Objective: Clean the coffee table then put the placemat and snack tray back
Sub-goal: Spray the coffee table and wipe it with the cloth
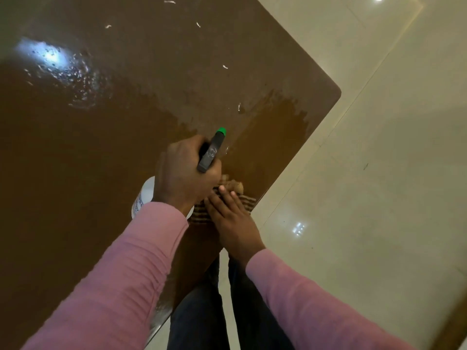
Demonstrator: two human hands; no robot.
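A glossy brown coffee table (pixel 106 147) fills the left and centre of the head view, with wet streaks and droplets on it. My left hand (pixel 183 173) grips a spray bottle (pixel 212 150) by its dark head; the green nozzle points away from me, and the white body shows below my wrist. My right hand (pixel 232 218) lies flat with straight fingers on a striped brown cloth (pixel 246 202) at the table's near right edge. No placemat or snack tray is in view.
Small white scraps (pixel 225 66) lie scattered on the far part of the table. Shiny cream floor tiles (pixel 366 198) spread to the right. My legs in dark trousers (pixel 202 311) stand against the table's near edge.
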